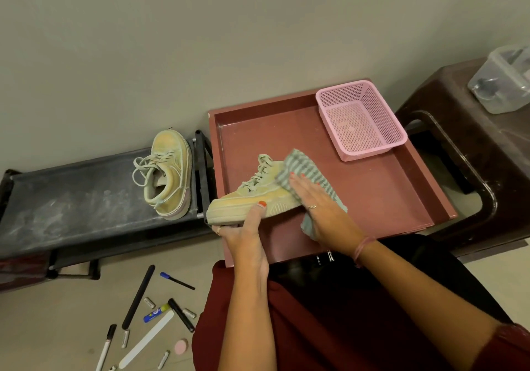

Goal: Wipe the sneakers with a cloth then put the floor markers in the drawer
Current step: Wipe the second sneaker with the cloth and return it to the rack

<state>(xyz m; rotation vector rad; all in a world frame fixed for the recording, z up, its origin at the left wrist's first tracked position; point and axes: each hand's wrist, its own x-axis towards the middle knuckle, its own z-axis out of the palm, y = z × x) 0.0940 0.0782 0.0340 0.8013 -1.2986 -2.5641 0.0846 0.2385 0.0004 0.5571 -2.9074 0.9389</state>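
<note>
A: What is the left hand (248, 234) doing?

B: It grips a pale yellow-green sneaker (252, 195) from below at the front of the sole, thumb curled up over the side, the other fingers tucked underneath. The shoe is held over the near left part of the open red drawer (372, 198), toe pointing left past the drawer's edge.

A: And the right hand (318, 201)?

B: Flat, fingers straight and together, pressing a grey-green striped cloth (304, 167) against the heel end of that sneaker. The cloth drapes over the heel and hangs out below the palm toward the wrist. Whether the thumb pinches the cloth, I cannot tell.

A: Where is the other shoe?

B: The second sneaker (167, 175) lies on its side on the dusty top of the dark shoe rack (71, 198), at the rack's right end, just beside the drawer, laces loose, well apart from both hands.

A: The markers?

B: On the floor below left of the person's lap: a blue-capped marker (176, 280), a black marker (181, 314) beside a glue stick (156, 313), and a white marker with a black cap (105, 346) further left. Batteries, two nail files and a pink round pad are scattered among them.

A: Anything inside the drawer?

B: A pink mesh basket (361, 120) in the far right corner. A clear plastic box (504, 81) sits on the brown stool (470, 152) to the right.
</note>
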